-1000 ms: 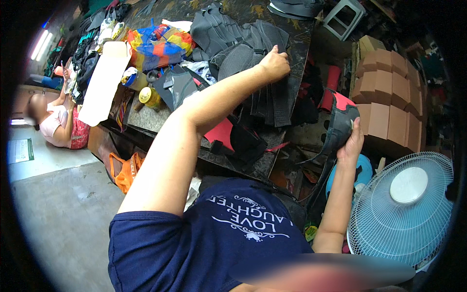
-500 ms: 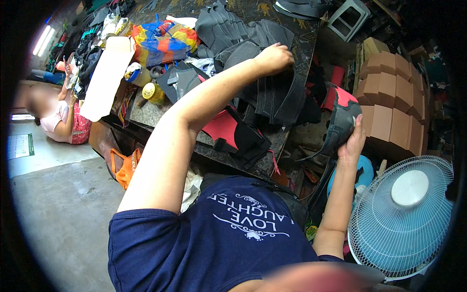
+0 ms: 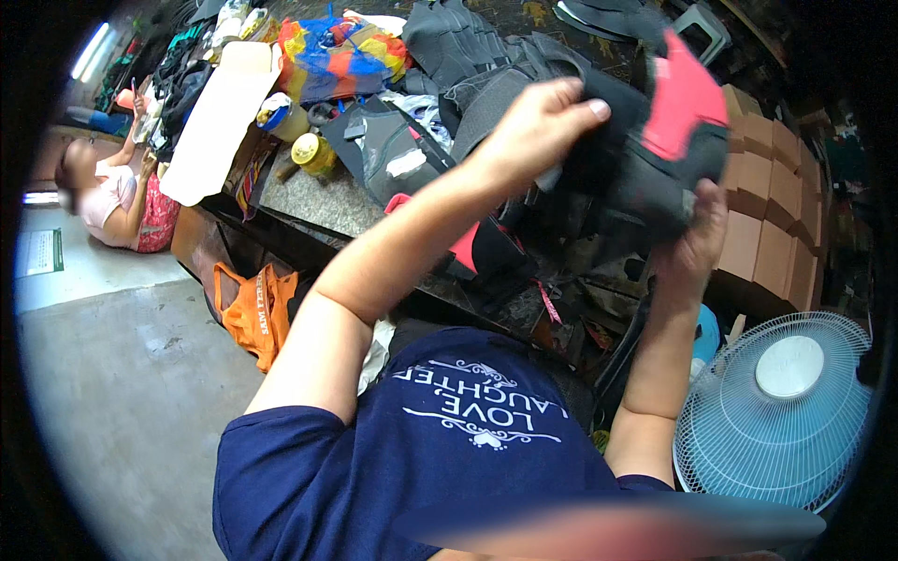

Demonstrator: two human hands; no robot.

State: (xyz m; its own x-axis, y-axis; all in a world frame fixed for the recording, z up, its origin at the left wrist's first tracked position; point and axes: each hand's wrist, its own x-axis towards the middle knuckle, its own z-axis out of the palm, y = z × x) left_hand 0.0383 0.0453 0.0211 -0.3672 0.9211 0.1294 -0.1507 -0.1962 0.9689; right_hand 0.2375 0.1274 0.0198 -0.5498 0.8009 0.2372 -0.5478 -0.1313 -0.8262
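My right hand is raised at the right, its fingers closed on the edge of a black fabric piece with a bright pink panel. My left hand is over the table's right part, thumb forward and fingers bent on dark fabric. Motion blurs the held material, and I cannot tell whether both hands grip one piece or two. Beneath my left forearm lie more black and pink pieces. A grey-black pile of cut fabric spreads beyond my left hand.
On the worktable stand a yellow jar and a blue-lidded tub, near a checked mesh bag and a long white sheet. A fan and brown boxes stand right. Far left sits another person.
My left hand has drawn back from the pile toward me and right, now with dark fabric. My right hand has lifted the black and pink piece higher, closer to the left hand.
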